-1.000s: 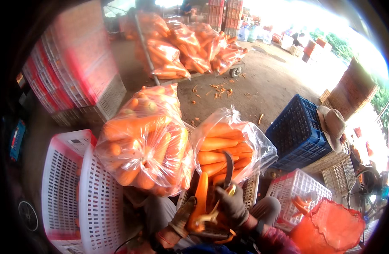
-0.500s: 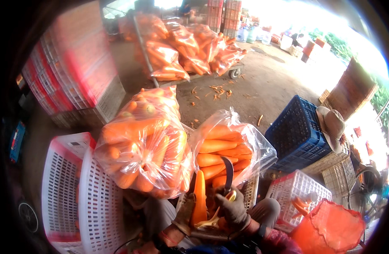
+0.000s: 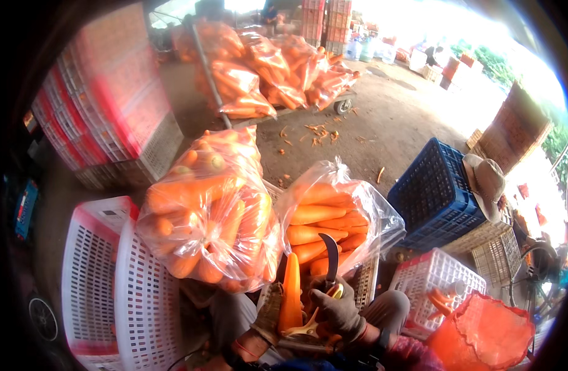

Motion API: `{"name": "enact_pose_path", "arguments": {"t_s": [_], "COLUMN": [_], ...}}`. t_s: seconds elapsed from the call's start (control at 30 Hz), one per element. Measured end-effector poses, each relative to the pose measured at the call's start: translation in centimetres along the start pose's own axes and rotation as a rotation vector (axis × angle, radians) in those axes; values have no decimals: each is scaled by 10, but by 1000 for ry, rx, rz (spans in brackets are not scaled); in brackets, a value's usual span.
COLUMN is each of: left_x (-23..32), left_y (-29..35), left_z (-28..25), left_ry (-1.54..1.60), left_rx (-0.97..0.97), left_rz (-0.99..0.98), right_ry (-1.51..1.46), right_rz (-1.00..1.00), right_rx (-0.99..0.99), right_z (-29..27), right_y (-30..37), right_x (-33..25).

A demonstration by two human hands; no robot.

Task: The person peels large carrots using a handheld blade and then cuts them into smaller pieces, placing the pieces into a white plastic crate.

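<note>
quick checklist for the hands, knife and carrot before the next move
1. Carrot steadied: ok, the left hand holds it.
2. Knife gripped: ok, in the right hand.
3. Knife apart from left hand: ok, its blade points upward.
4. Both hands gloved: ok.
5. Knife clear of the open bag: cannot tell, they overlap in this view.

No text or number can be read. A small dark mark stands near the rim of the white crate, too small and blurred to make out.
</note>
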State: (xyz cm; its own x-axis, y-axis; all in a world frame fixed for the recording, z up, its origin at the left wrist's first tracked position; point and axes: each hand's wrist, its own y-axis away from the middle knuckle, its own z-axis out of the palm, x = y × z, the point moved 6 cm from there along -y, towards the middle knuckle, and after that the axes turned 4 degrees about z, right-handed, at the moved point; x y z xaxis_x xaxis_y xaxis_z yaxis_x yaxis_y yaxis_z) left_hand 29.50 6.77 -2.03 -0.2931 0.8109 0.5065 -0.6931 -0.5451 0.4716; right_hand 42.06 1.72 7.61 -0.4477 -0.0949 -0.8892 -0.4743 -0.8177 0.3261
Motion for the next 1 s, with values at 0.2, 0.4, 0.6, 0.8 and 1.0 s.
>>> {"name": "enact_pose_path", "arguments": {"t_s": [0.2,0.4,0.6,0.8,1.0], "left_x": [-1,20,-63,-22,-15], "left_y": [12,10,-70,-20,-2], "left_z": [-10,13,-121,-25,5], "left_ry": [-211,8,145,-210,102], "left_rx": [-18,2,-5,203,-75], "left_rz": [130,51,-2,-41,-77], "right_ry": [-8,131,81,52,-89], "right_rz": [-165,-246,-109,-26,108], "right_rx": [279,152,92,72,-3], "right_z": [-52,-48,-22,-28,-13], "right_y": [-76,-64,-31,-25,-7], "right_x": [-31,-32,0,-38,0]}}
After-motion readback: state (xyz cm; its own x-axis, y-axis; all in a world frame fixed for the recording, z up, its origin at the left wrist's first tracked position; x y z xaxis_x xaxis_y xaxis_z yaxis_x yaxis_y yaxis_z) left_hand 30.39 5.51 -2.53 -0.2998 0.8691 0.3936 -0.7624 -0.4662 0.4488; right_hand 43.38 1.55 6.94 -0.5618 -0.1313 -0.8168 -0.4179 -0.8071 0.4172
